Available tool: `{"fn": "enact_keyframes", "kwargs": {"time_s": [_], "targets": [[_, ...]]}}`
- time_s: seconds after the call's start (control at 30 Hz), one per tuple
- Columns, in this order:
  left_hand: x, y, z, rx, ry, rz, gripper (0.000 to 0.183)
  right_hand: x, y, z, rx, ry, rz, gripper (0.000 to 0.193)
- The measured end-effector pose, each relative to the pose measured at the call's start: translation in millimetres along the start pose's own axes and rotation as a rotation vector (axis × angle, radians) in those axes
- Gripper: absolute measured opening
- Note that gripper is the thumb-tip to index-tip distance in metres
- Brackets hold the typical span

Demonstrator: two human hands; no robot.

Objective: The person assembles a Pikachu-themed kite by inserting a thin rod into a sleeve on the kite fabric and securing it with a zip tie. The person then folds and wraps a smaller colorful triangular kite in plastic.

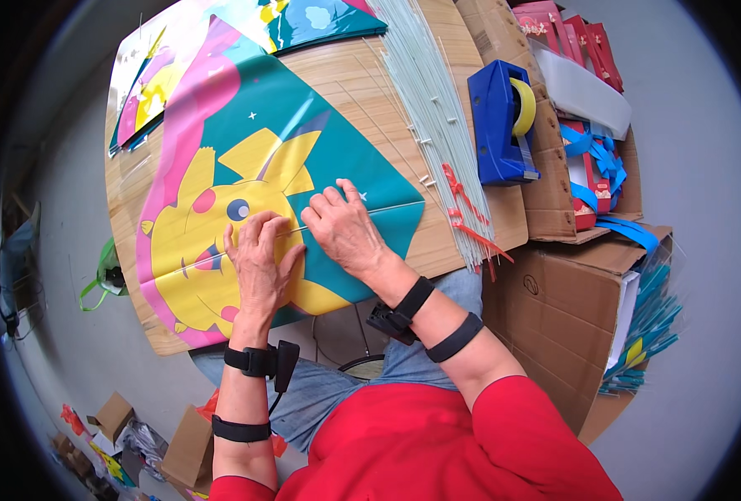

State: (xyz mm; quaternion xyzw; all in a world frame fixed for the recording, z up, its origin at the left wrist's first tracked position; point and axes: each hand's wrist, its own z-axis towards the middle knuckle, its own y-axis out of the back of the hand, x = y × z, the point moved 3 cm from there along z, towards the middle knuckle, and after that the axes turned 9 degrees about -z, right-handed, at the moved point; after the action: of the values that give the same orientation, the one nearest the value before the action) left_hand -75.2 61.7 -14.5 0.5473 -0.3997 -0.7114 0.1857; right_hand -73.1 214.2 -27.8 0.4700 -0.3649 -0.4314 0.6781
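Observation:
A large kite sheet [278, 108] lies over the table, teal and pink with a yellow cartoon figure [195, 219]. A thin pale rod [397, 206] crosses it from the lower left to the right corner. My left hand [262, 257] rests on the figure, fingers spread over the rod and thumb apart. Just to its right, my right hand [343, 230] lies on the teal part with bent, separated fingers, also over the rod. The rod shows in the small gap between both hands. Its stretch beneath my right palm is hidden.
Thin white rods [437, 125] with red ties lie along the wooden table's [370, 117] right side, beside a blue tape dispenser [497, 125]. More folded printed sheets [324, 25] lie at the back. Cardboard boxes [554, 309] stand at the right; a green bag [107, 271] is at the left.

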Motion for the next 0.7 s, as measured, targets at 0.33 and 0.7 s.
{"fn": "enact_keyframes", "kwargs": {"time_s": [0.33, 0.7], "targets": [[3, 0, -1, -0.014, 0.007, -0.017, 0.043, 1, 2, 0, 0.029, 0.018, -0.019, 0.007], [1, -3, 1, 0.009, 0.002, -0.016, 0.045, -8, 42, -20, -0.119, -0.087, -0.023, 0.012]]}}
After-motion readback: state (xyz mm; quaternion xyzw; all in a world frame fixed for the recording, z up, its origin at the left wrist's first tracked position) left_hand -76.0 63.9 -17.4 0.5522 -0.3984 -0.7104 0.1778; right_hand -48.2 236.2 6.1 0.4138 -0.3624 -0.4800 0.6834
